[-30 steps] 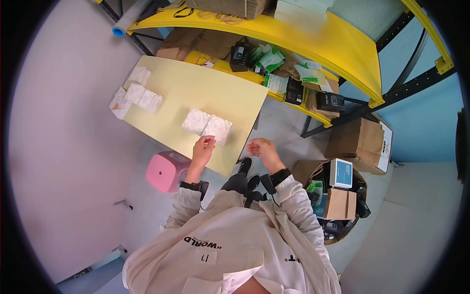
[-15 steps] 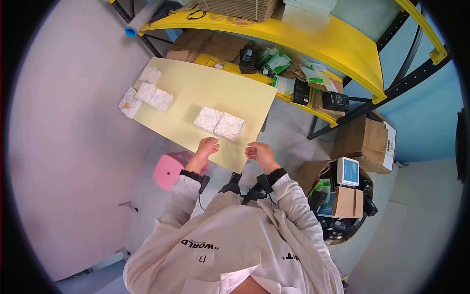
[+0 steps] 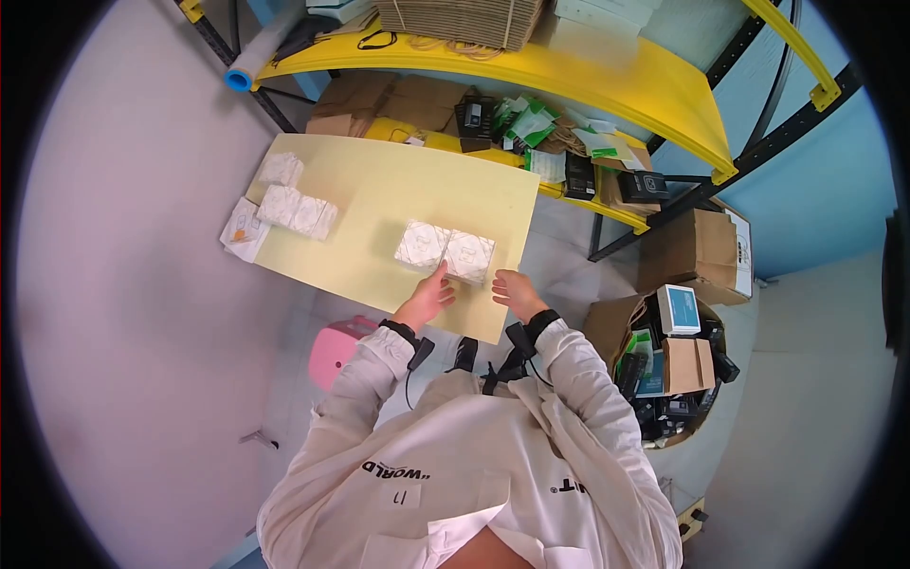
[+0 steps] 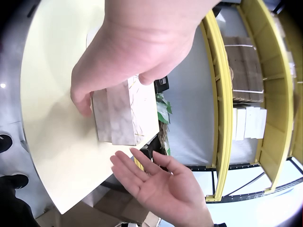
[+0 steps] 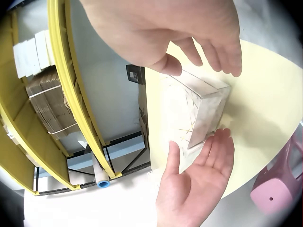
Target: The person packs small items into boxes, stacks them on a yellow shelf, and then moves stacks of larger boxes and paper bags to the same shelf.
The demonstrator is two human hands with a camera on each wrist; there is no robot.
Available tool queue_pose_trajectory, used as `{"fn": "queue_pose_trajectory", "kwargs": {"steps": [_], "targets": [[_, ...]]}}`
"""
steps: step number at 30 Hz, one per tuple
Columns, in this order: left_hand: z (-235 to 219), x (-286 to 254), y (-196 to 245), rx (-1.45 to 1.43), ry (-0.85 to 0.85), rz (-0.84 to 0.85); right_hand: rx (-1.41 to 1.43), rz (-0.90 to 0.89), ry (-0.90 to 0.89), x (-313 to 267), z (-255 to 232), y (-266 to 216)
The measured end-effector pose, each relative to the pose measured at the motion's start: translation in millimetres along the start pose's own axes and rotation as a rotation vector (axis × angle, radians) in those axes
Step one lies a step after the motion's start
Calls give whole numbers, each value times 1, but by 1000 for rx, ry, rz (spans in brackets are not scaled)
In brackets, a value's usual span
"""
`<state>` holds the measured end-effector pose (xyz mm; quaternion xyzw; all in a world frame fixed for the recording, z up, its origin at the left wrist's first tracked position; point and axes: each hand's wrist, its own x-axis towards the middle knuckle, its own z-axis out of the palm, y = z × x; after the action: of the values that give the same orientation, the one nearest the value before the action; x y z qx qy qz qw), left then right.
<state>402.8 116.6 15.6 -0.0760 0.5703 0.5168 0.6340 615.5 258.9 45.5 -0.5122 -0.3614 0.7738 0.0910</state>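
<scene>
Two white marble-patterned boxes with gold lines stand side by side near the table's right end: a left box and a right box. My left hand is at their near side, its fingertips right at the front where the boxes meet. To the right of the right box is my right hand, its palm turned towards the box with fingers relaxed. In the left wrist view the right hand shows its open palm, a little apart from the box. Neither hand grips anything.
More marble-patterned boxes stand at the left of the pale yellow table. A pink stool is by the near edge. Behind is a yellow shelf with cartons and packets; a filled carton stands at the right.
Both hands have moved forward to the two boxes, the left to their near side and the right beside the right box. The head view has shifted slightly. The boxes stay side by side.
</scene>
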Motion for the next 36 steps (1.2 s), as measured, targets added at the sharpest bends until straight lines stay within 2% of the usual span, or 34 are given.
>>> {"fn": "queue_pose_trajectory", "kwargs": {"steps": [4,7,14,17,20,22,26,31,33,35,36], "targets": [[9,1,-3,13,65,3,-40,19,43,0,20,-4],[12,-1,-3,26,39,-10,-52,-12,58,6,28,1],[19,5,-2,136,86,11,-137,-53,63,30,30,13],[22,15,-2,154,98,83,-196,-57,111,22,36,5],[10,39,-6,2,56,99,-172,-63,108,17,36,5],[-1,52,-10,-90,-109,80,-177,-82,100,15,35,5],[9,30,1,-115,-168,41,-143,-140,126,15,31,8],[12,15,12,-99,-247,-23,-75,-134,61,-1,17,1],[20,0,25,-93,-303,-8,-31,-162,60,-19,13,-16],[32,-16,38,-100,-340,20,10,-210,-61,-47,11,-40],[42,-27,46,-94,-349,19,14,-217,-52,-56,10,-51]]}}
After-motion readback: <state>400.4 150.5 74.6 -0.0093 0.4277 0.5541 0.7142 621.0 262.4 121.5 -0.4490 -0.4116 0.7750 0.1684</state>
